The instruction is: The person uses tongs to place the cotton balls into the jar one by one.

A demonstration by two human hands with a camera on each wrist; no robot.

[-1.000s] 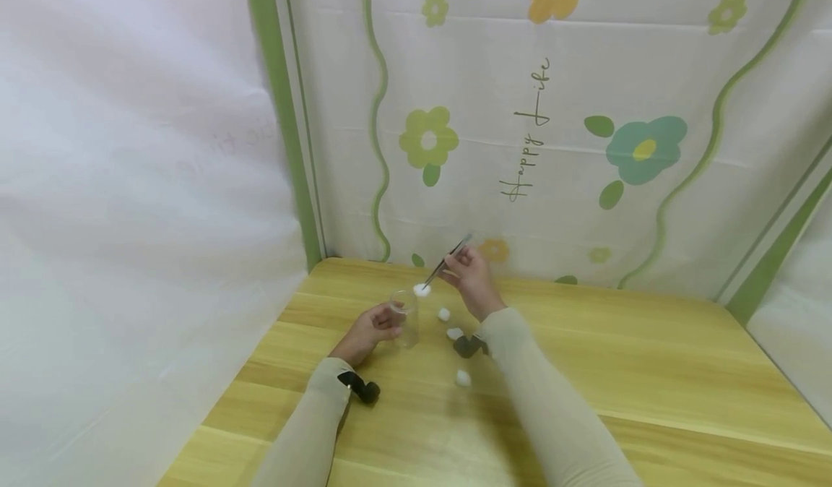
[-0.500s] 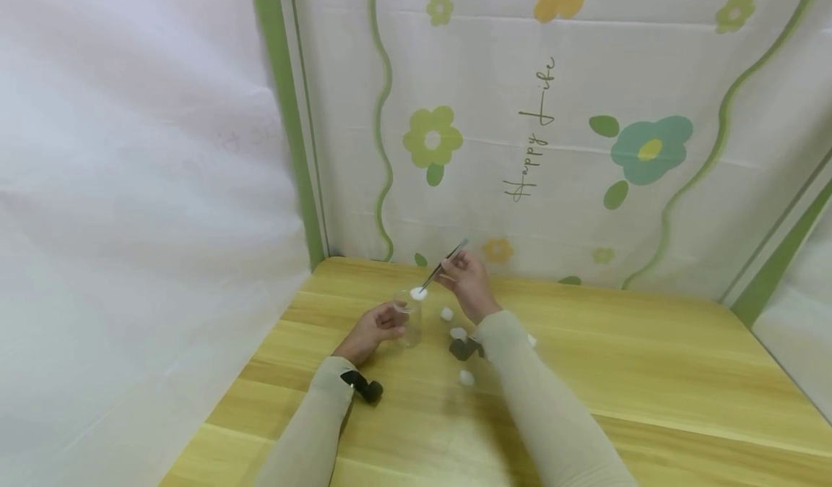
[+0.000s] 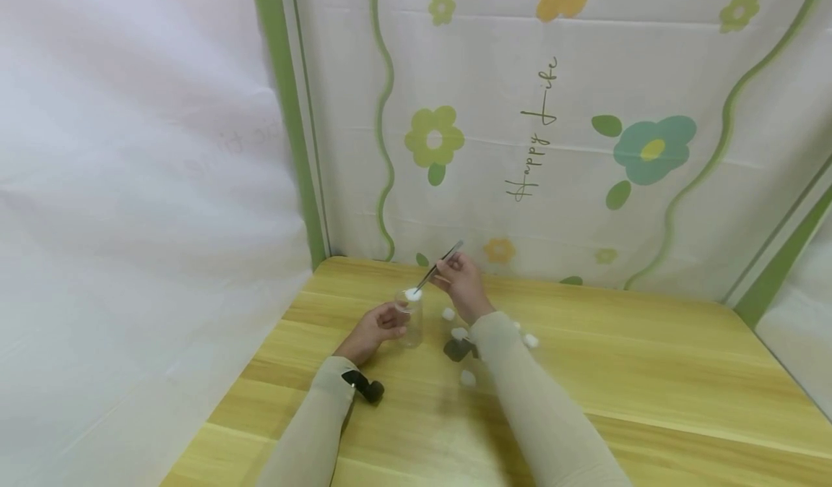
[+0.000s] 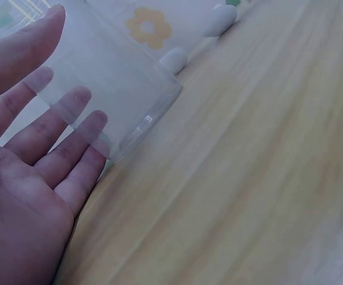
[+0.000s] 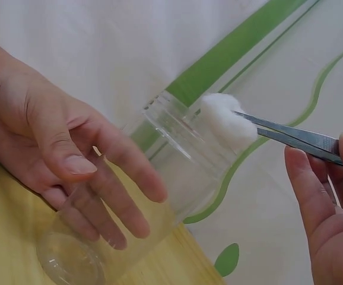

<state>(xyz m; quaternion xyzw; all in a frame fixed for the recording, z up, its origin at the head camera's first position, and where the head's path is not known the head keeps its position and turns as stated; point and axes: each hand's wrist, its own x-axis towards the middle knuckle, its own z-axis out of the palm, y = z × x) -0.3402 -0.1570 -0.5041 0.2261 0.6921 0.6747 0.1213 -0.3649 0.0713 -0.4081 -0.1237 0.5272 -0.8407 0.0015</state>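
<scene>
Our right fingers (image 5: 305, 185) pinch slim grey metal tweezers (image 5: 311, 141), clamping a white, fluffy cotton ball (image 5: 225, 122) at the mouth of a clear, smooth cylindrical jar (image 5: 186, 178) (prob. plastic). Ball's prob. v. soft & light, so we'd squeeze gently mid-tuft; jar, w/ our left fingers (image 5: 133, 163) curved round it, looks stiff, maybe slippery, best held mid-wall.

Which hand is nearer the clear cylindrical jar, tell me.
Left. The left hand holds the jar by its side; the right hand is apart, right of its mouth, pinching grey metal tweezers.
</scene>
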